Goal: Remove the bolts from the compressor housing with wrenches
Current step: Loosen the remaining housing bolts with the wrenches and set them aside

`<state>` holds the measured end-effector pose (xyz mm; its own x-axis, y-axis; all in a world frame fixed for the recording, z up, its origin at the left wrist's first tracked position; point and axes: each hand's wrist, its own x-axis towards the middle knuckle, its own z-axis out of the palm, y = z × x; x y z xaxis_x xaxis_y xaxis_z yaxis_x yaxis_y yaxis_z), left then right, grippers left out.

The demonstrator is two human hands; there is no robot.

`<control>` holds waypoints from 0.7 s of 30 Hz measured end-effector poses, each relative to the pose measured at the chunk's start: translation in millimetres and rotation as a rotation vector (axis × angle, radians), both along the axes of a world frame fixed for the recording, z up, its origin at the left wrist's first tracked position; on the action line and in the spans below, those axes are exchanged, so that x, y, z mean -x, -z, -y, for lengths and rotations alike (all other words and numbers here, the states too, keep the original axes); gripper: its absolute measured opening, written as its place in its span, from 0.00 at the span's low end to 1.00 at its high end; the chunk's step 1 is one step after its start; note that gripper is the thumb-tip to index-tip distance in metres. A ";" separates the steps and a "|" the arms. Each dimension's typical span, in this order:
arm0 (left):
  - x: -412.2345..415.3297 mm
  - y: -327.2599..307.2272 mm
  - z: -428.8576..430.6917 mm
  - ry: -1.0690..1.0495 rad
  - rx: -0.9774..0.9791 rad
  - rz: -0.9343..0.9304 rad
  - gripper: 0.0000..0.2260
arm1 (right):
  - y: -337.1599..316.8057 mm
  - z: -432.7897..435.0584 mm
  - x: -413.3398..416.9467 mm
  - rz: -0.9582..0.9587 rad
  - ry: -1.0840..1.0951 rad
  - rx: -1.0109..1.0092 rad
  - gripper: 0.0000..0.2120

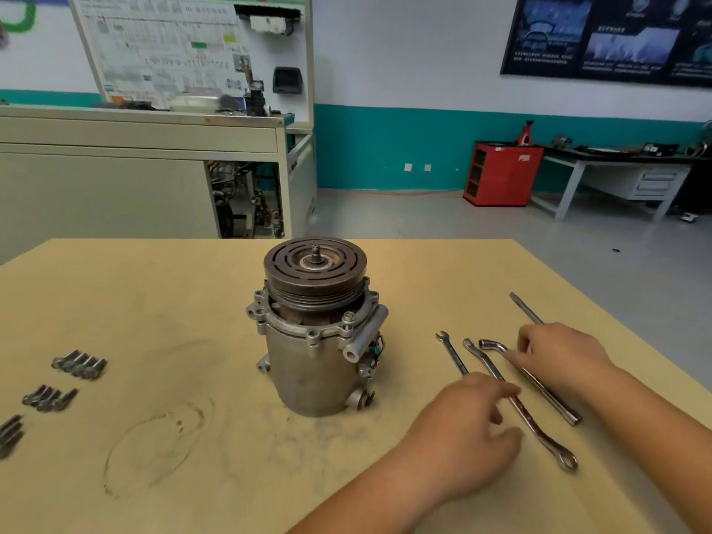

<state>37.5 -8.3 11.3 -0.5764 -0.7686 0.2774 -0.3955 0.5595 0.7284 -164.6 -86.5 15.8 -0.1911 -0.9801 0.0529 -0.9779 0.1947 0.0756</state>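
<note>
Reaching in from the lower right, the left hand (474, 429) hangs over the near part of the table (215, 341) with its fingers loosely bent and the thumb apart; it holds nothing; it covers the near end of the small open-end wrench (451, 354), and its fingertips are over the long ring wrench (529, 420), but I cannot tell if they touch it. At the same depth, on the left, a dark ring stain (154, 449) marks the table; 3 small groups of loose bolts (79, 364) lie near the left edge, well apart from the tools. The long ring wrench lies diagonally, its ring end nearest to the person; just beside it on the right lies the bent tube wrench (554, 398), almost parallel.

A little farther, the right hand (558, 356) lies flat with its fingers stretched to the left; the fingertips rest on the bent end of the tube wrench and do not close around it; a thin flat-tipped bar (524, 307) comes out from under this hand and points away.

At the middle of the table the compressor (316, 364) stands upright, left of all the wrenches, with the dark grooved pulley (315, 271) on top; 1 bolt head (348, 316) shows in the housing flange, on the right side under the pulley.

Beyond the table stand a grey cabinet (115, 179), a red cabinet (501, 173) against the teal wall and a workbench (616, 175) beside it.
</note>
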 end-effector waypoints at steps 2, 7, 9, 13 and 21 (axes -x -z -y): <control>-40.1 -12.0 -13.4 -0.115 0.022 -0.301 0.17 | -17.3 -5.0 -33.1 0.394 -0.138 0.166 0.08; -95.8 -16.0 -29.4 -0.404 0.193 -0.504 0.26 | -45.7 -33.3 -145.5 1.138 -0.561 0.306 0.01; -98.7 -15.2 -28.9 -0.425 0.190 -0.400 0.30 | -45.5 -36.9 -168.7 1.174 -0.559 0.335 0.05; -99.4 -9.0 -23.5 -0.444 0.124 -0.243 0.37 | -39.5 -38.7 -182.2 1.162 -0.515 0.346 0.09; -90.1 -34.2 -29.8 -0.310 0.228 -0.518 0.36 | -79.2 -58.8 -188.3 1.234 -0.666 0.542 0.14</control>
<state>127.6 21.5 45.5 -0.0849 -0.7669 0.6361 -0.1929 0.6390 0.7446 23.7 -27.7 95.0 0.0754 -0.8179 0.5704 -0.2895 -0.5654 -0.7724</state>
